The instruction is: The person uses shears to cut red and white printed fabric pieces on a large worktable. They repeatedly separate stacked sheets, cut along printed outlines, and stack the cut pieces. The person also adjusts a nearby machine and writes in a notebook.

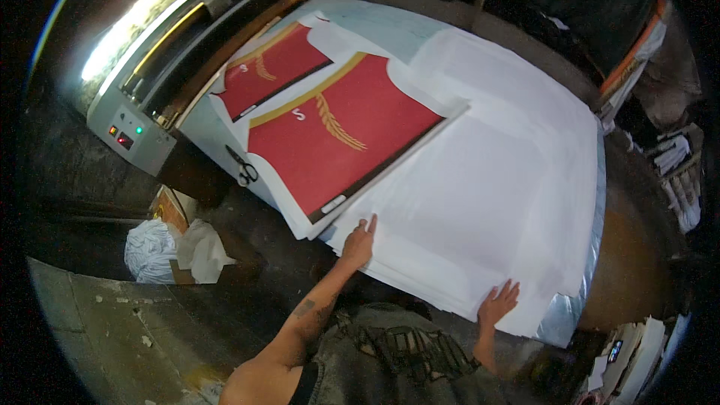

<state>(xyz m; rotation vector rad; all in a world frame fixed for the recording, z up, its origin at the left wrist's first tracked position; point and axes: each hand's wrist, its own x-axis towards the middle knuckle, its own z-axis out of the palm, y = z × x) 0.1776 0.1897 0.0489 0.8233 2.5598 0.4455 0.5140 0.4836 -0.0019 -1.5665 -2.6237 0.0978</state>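
A broad stack of white sheets (480,172) covers the right and near part of the table. My left hand (359,243) lies on the stack's near left edge, fingers stretched out. At the near right edge my right hand (498,303) rests on the sheets with its fingers spread. Neither hand holds anything. To the left of the stack lies a pile of red printed sheets (352,116) cut to a garment shape, with a gold band and a gold leaf design. A second, smaller red printed piece (274,67) lies beyond it. Black scissors (244,169) sit on the table beside the red pile.
A long roller machine (139,131) with lit controls stands along the table's left side. White bundled cloth (150,249) lies on the floor at left. The table's silvery edge (564,319) shows at near right. Stacked boards or papers (630,356) stand at lower right.
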